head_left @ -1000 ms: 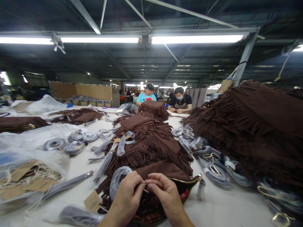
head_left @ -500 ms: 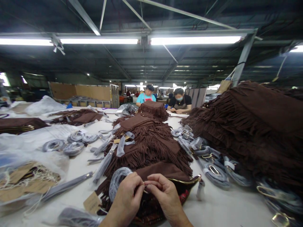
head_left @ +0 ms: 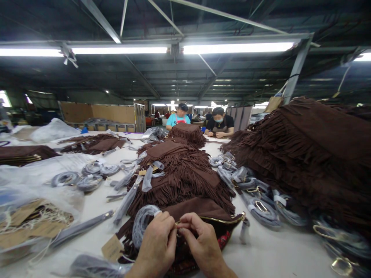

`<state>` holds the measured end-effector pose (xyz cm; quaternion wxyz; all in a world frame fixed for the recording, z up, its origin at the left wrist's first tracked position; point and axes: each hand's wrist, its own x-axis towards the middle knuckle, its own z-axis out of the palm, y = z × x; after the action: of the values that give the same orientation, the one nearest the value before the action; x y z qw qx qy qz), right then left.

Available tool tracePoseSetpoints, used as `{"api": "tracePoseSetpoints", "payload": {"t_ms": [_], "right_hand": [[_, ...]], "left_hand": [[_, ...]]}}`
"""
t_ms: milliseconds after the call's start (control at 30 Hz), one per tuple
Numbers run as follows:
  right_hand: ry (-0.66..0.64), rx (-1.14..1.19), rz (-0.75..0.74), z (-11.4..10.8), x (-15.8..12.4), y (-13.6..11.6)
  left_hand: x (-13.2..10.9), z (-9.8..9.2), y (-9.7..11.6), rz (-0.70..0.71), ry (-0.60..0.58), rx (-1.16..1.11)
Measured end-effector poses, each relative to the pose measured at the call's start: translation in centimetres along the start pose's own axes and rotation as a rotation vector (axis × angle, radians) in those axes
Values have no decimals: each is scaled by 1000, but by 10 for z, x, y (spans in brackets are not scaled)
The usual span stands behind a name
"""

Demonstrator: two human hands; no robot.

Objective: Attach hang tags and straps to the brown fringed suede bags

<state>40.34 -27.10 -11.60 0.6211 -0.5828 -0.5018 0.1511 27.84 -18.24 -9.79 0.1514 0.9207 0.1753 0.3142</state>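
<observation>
A brown fringed bag (head_left: 199, 208) lies at the table's near edge, its gold zipper open and a red patterned lining showing. Above its opening, my left hand (head_left: 159, 241) and my right hand (head_left: 199, 239) meet fingertip to fingertip. Both are closed in a pinch around a small gold-coloured metal piece (head_left: 177, 223), mostly hidden by the fingers. Just behind my left hand is a coiled strap in grey wrapping (head_left: 142, 224). A cardboard tag (head_left: 111, 248) hangs at the bag's left side.
More fringed bags (head_left: 179, 170) are piled ahead, with a taller heap (head_left: 313, 154) at right. Wrapped straps (head_left: 263, 212) lie on both sides. At left, a plastic bag (head_left: 78, 197) holds tags (head_left: 31, 227). Two people (head_left: 178, 120) sit across the table.
Both hands stay together at the metal piece, with only slight finger and wrist shifts. My left hand has tilted a little. The view has moved slightly.
</observation>
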Motion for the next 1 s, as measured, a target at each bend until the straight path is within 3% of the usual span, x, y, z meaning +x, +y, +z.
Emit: {"api": "tracePoseSetpoints", "payload": {"t_ms": [333,400,533,600,1000], "right_hand": [[35,-107,-67,3,-2,4],[5,1,-20,4,-1,8],[-11,362,214,7,3,18],[10,417,248,8,4,20],[3,297,204,10,1,13]], "left_hand": [[-1,13,-2,-1,56,53],[-1,14,-7,-5,55,30],[3,10,-15,-47,62,-26],[3,8,-15,-52,62,-38],[3,7,-10,-32,-2,-35]]}}
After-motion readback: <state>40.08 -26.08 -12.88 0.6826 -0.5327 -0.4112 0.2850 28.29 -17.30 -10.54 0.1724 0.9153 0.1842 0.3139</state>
